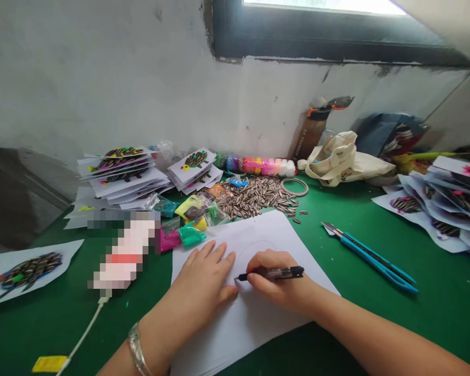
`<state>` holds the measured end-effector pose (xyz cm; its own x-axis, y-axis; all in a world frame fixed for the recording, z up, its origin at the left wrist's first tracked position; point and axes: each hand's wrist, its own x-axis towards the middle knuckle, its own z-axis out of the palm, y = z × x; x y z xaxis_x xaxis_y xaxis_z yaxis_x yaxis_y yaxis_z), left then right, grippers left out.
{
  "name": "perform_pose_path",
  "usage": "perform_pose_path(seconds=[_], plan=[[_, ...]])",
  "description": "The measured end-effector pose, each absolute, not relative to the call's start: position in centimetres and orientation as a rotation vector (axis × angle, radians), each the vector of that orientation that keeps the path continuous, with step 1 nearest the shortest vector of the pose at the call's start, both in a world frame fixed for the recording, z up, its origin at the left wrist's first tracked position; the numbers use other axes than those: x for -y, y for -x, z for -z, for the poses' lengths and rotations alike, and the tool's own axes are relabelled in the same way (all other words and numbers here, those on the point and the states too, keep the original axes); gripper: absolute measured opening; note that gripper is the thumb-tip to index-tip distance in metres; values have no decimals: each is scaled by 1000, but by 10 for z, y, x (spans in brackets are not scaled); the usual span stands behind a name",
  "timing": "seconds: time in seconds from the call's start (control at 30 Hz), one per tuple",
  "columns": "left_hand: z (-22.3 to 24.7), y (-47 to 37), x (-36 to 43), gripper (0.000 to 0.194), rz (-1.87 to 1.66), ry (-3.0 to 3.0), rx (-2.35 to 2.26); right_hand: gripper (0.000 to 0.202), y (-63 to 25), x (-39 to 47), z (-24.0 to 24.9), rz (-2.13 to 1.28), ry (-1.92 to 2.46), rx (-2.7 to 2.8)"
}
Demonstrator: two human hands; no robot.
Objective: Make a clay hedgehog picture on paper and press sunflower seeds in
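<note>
White paper (274, 334) lies before me on the green table, with more sheets under it at the lower edge. My left hand (206, 277) rests flat on its left part, fingers spread. In my right hand (282, 287) a black pen (276, 273) is gripped, its tip touching the paper close to my left thumb. A thin curved line (258, 242) shows on the sheet above the pen. Just beyond the paper's top edge spreads a heap of striped sunflower seeds (254, 196). Bags of coloured clay (191, 235) lie by its upper left corner.
A blue utility knife (376, 261) lies to the right. Stacks of seed-decorated cards stand at left (129, 183) and right (450, 203). A blurred-out device (125, 253) with a white cable lies left. Along the wall are a bottle (311, 130), a cloth bag (340, 159) and a tape roll (305, 188).
</note>
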<state>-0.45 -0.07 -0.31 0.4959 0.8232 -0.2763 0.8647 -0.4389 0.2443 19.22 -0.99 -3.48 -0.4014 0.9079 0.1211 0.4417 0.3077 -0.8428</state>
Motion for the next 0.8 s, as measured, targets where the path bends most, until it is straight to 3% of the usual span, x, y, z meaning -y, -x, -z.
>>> perform_pose_path(seconds=[0.8], plan=[[4, 6, -1, 57, 147, -2372, -1421, 12, -205, 4, 33, -1115, 1304, 1711]])
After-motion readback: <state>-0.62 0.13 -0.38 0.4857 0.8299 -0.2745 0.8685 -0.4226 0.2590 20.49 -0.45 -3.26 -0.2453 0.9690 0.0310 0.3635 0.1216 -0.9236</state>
